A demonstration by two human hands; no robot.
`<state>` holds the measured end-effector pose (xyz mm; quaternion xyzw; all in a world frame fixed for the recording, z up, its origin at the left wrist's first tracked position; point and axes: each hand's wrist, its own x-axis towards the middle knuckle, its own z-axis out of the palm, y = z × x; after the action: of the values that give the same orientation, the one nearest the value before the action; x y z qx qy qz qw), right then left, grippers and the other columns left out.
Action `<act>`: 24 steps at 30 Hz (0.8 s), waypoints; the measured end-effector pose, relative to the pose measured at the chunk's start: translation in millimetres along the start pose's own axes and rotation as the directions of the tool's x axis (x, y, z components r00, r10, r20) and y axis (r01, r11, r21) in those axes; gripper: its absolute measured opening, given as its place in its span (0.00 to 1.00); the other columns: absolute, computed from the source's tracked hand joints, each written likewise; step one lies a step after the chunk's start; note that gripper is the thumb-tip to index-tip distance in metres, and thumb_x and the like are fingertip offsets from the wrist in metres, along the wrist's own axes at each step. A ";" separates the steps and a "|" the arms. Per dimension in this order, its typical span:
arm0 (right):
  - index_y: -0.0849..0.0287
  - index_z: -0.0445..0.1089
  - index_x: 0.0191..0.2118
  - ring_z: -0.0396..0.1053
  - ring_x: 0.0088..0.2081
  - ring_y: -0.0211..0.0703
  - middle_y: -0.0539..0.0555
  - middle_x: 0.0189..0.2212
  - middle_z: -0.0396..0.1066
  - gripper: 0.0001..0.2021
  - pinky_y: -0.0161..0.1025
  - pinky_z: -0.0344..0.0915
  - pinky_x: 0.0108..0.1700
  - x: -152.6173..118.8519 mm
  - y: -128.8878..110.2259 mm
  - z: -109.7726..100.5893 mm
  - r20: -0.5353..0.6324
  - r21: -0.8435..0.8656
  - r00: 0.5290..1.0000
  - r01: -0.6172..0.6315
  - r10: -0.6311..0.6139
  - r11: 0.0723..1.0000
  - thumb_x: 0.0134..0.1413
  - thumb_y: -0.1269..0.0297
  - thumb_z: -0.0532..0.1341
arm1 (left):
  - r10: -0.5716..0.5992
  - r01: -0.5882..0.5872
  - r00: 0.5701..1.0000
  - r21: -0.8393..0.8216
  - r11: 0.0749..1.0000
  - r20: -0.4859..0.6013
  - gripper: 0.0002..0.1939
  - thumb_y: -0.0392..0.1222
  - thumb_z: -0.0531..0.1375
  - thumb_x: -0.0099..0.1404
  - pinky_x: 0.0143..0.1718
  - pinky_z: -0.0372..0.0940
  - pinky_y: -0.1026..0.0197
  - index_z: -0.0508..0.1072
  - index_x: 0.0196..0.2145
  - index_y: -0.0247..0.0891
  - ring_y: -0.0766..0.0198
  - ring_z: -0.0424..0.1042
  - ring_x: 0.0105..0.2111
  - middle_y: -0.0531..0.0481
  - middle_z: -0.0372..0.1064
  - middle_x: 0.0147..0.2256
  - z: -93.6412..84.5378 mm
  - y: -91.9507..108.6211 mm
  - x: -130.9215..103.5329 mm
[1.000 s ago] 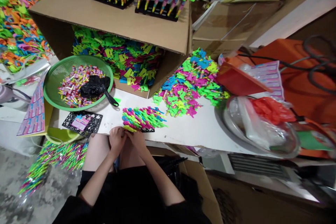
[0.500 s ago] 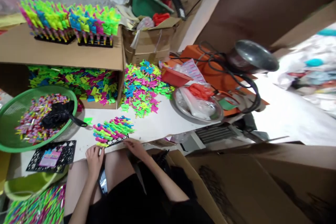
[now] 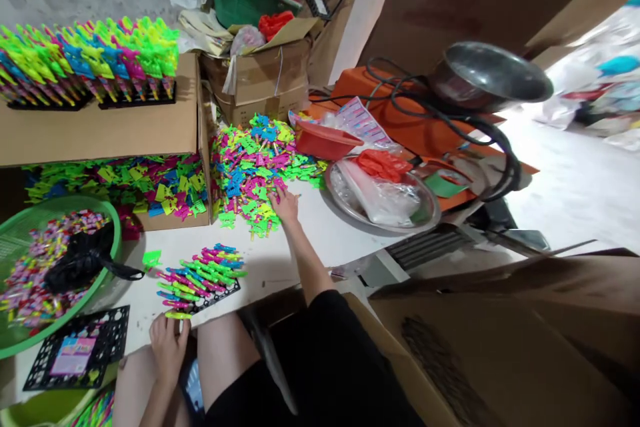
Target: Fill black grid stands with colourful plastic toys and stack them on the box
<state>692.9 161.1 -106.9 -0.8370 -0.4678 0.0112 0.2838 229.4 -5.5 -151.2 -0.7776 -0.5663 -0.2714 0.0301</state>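
My left hand (image 3: 170, 345) is at the table's near edge, fingers curled by the near-left corner of a black perforated rack (image 3: 217, 298). A yellow piece lies just above its fingertips. Rows of slim pink, green, blue and yellow plastic sticks (image 3: 205, 273) lean in the rack. Farther back, my right hand (image 3: 286, 205) reaches to the right edge of a heap of bright plastic pieces (image 3: 250, 177). Its fingers are apart and touch the heap; I see nothing held in them. One green piece (image 3: 151, 259) lies alone left of the rack.
A green basket (image 3: 116, 240) of small parts holds a black bag at left. Behind it is a carton (image 3: 150, 137) with filled racks on top. At right are a metal tray (image 3: 430, 213) of plastic bags, an orange machine (image 3: 350, 83) with cables and a metal bowl (image 3: 493, 73).
My right hand has left the rack's right end and moved forward to the heap. My left hand stays by the rack's near-left corner. The camera view has shifted.
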 end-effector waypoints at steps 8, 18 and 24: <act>0.63 0.66 0.55 0.58 0.55 0.53 0.66 0.56 0.63 0.20 0.54 0.46 0.60 -120.2 -40.1 16.2 -0.091 0.055 0.995 0.033 -0.028 0.998 0.62 0.61 0.50 | -0.075 0.074 0.997 -0.048 0.996 -0.027 0.14 0.54 0.53 0.64 0.39 0.59 0.53 0.67 0.34 0.40 0.54 0.65 0.35 0.48 0.64 0.29 -1.7 7.8 6.2; 0.60 0.70 0.43 0.52 0.59 0.58 0.62 0.49 0.69 0.14 0.63 0.35 0.61 -140.3 -52.7 -15.8 0.020 0.071 0.999 0.038 -0.040 0.997 0.58 0.57 0.55 | -0.138 0.133 0.990 -0.200 0.971 -0.011 0.14 0.53 0.53 0.65 0.41 0.60 0.54 0.66 0.32 0.39 0.56 0.68 0.35 0.48 0.67 0.30 -19.9 2.4 7.3; 0.59 0.73 0.33 0.59 0.51 0.58 0.62 0.40 0.72 0.08 0.65 0.36 0.60 -123.0 -42.7 -37.3 0.145 0.008 0.989 0.041 -0.042 0.999 0.52 0.61 0.59 | -0.144 0.142 0.990 -0.250 0.958 0.010 0.12 0.50 0.53 0.65 0.48 0.58 0.50 0.68 0.33 0.40 0.55 0.69 0.39 0.47 0.70 0.32 -19.1 0.3 2.9</act>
<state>601.2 63.8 -85.2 -0.8234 -0.5044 0.0673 0.2512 222.9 -9.8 -133.6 -0.7312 -0.5821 -0.3452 -0.0857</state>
